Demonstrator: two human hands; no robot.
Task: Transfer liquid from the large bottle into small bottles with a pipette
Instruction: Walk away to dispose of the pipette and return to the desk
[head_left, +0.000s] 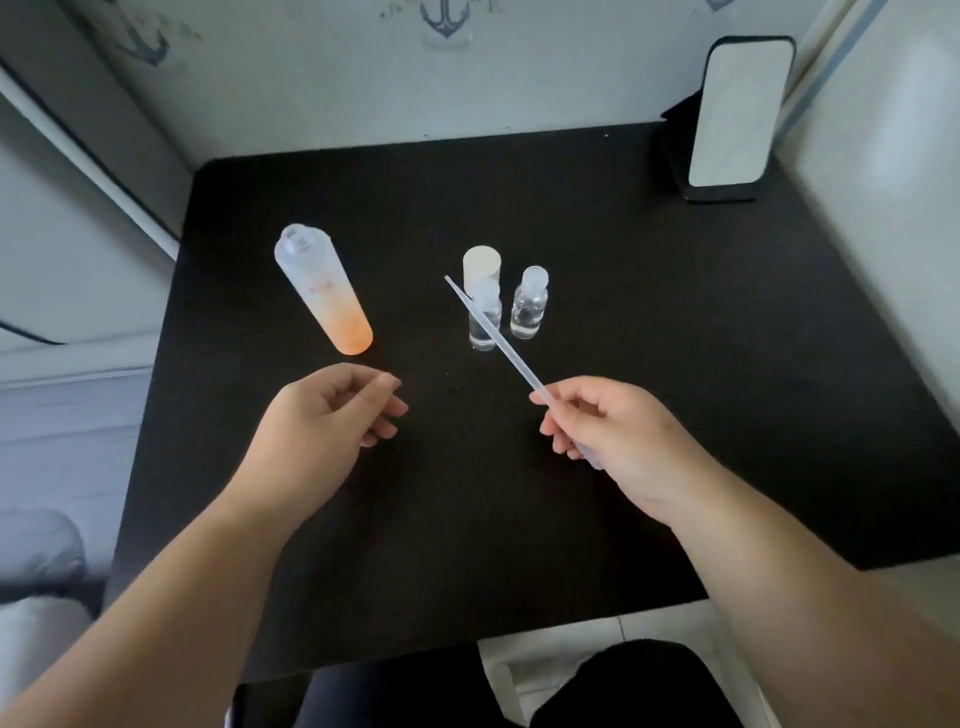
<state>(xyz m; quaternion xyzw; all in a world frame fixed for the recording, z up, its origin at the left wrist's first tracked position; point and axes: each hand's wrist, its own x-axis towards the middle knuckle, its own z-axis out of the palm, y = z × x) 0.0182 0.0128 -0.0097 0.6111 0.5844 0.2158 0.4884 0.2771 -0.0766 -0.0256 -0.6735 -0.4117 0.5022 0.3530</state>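
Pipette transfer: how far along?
Done: both small bottles hold clear liquid and look capped; large bottle seems open, its white cap standing apart. In hand: right hand holds pipette; left hand empty. Left: unclear whether more transfers remain; recap large bottle.

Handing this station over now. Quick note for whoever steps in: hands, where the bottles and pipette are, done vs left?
Right hand grips the pipette, tip pointing up and away over the small bottles.
Left hand holds nothing, fingers loosely curled, above the black table.
Large bottle stands left of centre, orange tint at its base, apparently uncapped.
Two small bottles stand side by side at centre, clear liquid in both, caps seemingly on; a white cap stands behind them.
Done: pipette picked up.
Left: drawing from the large bottle and filling; how far along filling is, I cannot tell.
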